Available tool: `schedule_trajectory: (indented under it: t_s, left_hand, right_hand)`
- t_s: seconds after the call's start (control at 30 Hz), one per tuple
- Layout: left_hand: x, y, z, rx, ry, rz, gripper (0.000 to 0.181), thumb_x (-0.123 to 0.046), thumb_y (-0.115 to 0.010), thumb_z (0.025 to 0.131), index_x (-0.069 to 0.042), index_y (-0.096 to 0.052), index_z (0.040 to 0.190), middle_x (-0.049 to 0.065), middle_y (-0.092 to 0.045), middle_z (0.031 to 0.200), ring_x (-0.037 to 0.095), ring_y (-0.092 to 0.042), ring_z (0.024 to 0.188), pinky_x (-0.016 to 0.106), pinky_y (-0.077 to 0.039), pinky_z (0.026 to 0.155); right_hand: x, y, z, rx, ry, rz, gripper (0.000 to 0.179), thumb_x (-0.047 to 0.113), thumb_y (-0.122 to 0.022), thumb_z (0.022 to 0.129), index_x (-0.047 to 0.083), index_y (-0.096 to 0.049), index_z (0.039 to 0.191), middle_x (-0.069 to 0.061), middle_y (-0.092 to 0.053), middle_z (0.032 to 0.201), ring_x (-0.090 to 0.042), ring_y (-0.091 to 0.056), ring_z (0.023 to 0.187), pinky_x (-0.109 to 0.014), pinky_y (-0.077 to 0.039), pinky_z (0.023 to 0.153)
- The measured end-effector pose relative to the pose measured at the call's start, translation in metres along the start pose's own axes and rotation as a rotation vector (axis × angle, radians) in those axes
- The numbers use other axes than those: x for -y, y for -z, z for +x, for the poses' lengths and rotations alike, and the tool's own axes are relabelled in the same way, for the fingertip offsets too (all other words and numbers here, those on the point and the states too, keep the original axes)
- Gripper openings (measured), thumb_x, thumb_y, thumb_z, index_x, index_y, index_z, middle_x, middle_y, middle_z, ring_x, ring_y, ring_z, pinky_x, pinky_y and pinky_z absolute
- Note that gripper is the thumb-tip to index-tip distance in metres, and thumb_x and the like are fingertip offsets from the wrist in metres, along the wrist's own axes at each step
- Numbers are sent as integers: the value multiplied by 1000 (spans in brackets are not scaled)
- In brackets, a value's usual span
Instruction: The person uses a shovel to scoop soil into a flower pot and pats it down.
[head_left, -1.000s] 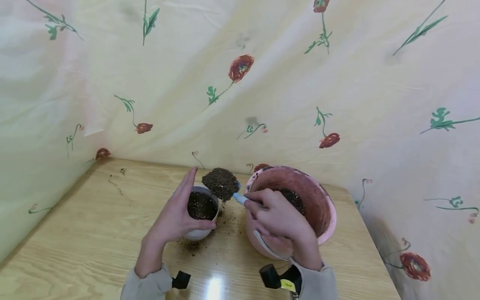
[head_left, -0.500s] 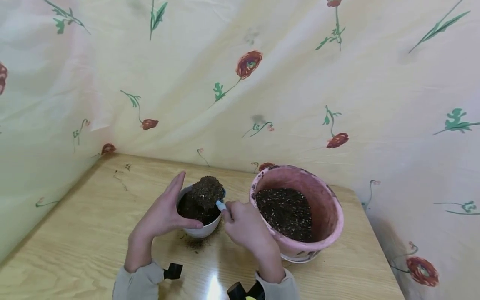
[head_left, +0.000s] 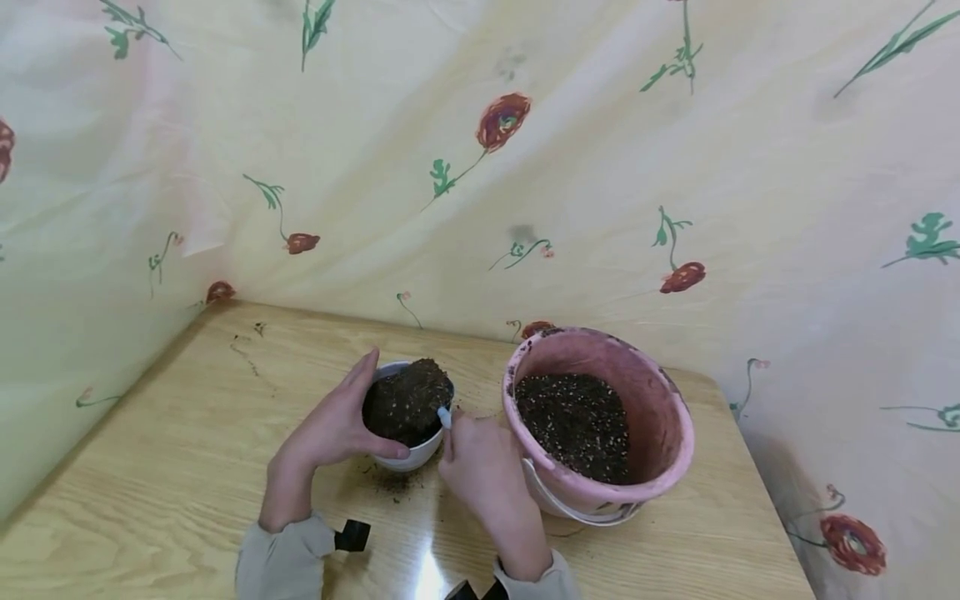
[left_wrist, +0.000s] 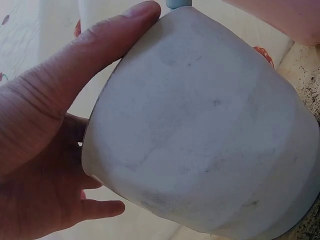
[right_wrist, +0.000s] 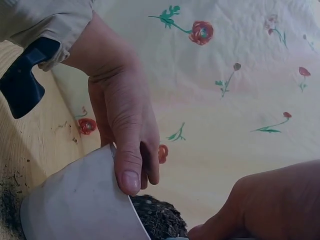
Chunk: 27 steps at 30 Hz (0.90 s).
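Note:
A small white plant pot (head_left: pixel 417 455) stands on the table, with dark potting soil (head_left: pixel 401 404) filling it up to the rim and heaped at the right. My left hand (head_left: pixel 326 429) holds the pot from its left, thumb along the near rim and fingers round the far side. In my right hand (head_left: pixel 483 467) is a small trowel with a light blue handle (head_left: pixel 445 416). Its blade is over the pot's mouth, hidden by soil. The left wrist view shows the pot's pale wall (left_wrist: pixel 200 120) beside the thumb; in the right wrist view soil (right_wrist: pixel 159 218) bulges past the rim.
To the right stands a larger pink bucket (head_left: pixel 660 417) with a white handle, partly filled with dark soil (head_left: pixel 573 425). Crumbs of soil (head_left: pixel 395 483) lie around the small pot on the wooden table (head_left: pixel 187 467). A floral cloth (head_left: pixel 390 167) hangs behind.
My right hand has moved left from beside the bucket, bringing the soil-laden trowel over the small pot. The heap has sunk lower into the pot. My left hand stays at the pot.

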<state>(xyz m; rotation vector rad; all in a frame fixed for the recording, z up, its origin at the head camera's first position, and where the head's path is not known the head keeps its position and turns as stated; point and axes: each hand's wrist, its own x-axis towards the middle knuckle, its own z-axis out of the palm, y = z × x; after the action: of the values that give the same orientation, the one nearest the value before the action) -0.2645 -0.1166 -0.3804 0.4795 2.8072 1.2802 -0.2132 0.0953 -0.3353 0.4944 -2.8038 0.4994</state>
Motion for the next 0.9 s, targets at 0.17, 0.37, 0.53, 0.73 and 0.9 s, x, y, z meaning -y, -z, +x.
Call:
schedule_trajectory:
  t_s: [0.17, 0.37, 0.53, 0.73, 0.9]
  left_hand:
    - [2, -1, -1, 0, 6, -3, 142, -57, -89, 52, -11, -4, 156, 15, -9, 160, 40, -20, 142, 58, -28, 109]
    - [1, -2, -1, 3, 11, -7, 141, -54, -90, 52, -9, -6, 156, 16, -12, 160, 40, -24, 141, 57, -29, 109]
    - [-1, -2, 0, 8, 2, -4, 139, -52, -91, 53, -5, -8, 155, 19, -15, 158, 41, -26, 139, 58, -29, 108]
    - [-1, -2, 1, 12, 0, 0, 138, -52, -91, 54, -4, -9, 154, 18, -15, 158, 40, -27, 140, 57, -30, 109]
    - [-1, -1, 0, 7, -3, -1, 137, -49, -92, 54, -3, -10, 154, 18, -15, 158, 40, -27, 140, 57, -29, 109]
  right_hand:
    - [3, -4, -1, -69, 0, -33, 13, 9, -69, 81, 8, -59, 74, -4, -49, 53, -24, -52, 48, -36, -42, 45]
    - [5, -9, -4, -148, -10, -54, 10, 8, -71, 77, 8, -61, 79, -7, -53, 58, -26, -55, 52, -35, -40, 43]
    - [5, -12, -5, -214, -24, -54, 25, 5, -72, 73, 11, -71, 97, -9, -62, 66, -26, -58, 56, -35, -41, 44]
    - [2, -13, -6, -230, -56, -16, 46, 0, -72, 69, 12, -71, 113, -13, -69, 85, -30, -63, 68, -41, -49, 52]
    - [0, -15, -7, -290, -38, 6, 48, -3, -72, 67, 12, -71, 113, -12, -68, 87, -29, -64, 68, -41, -50, 53]
